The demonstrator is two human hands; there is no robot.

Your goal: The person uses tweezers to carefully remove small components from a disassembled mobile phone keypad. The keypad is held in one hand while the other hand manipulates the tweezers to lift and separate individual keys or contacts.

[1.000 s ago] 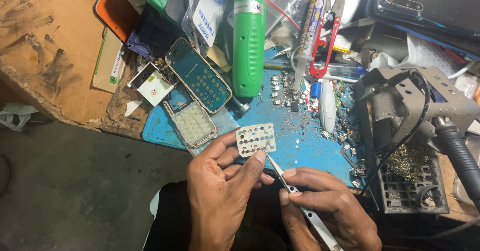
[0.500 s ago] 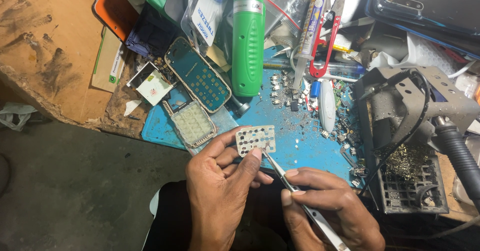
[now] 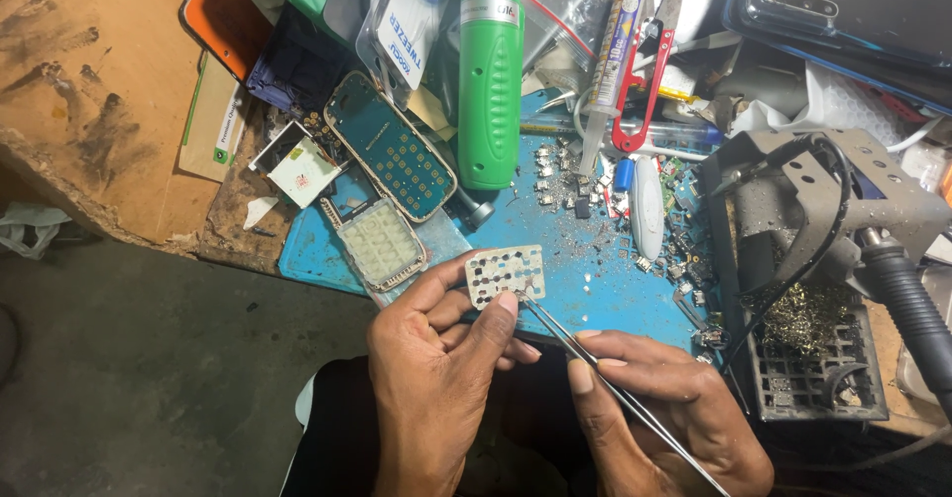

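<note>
My left hand (image 3: pixel 436 358) pinches a small white perforated keypad sheet (image 3: pixel 506 274) between thumb and fingers, just above the near edge of the blue work mat (image 3: pixel 615 279). In my right hand (image 3: pixel 654 413) I grip metal tweezers (image 3: pixel 585 358), whose tips reach up to the lower edge of the sheet beside my left thumb. A phone keypad frame (image 3: pixel 382 244) and a teal phone circuit board (image 3: pixel 392 150) lie on the mat to the left of the sheet.
A green cylindrical tool (image 3: pixel 489 80) stands on the mat behind. Small loose parts (image 3: pixel 575 185) are scattered mid-mat. A soldering iron stand (image 3: pixel 813 259) with a black cable sits right. Syringe tube (image 3: pixel 610 51), red-handled tool (image 3: pixel 645 90) and packets crowd the back. Wooden bench (image 3: pixel 89 90) lies left.
The keypad sheet and both hands have shifted slightly; the tweezers' tips stay at the sheet's lower edge. Nothing else has moved.
</note>
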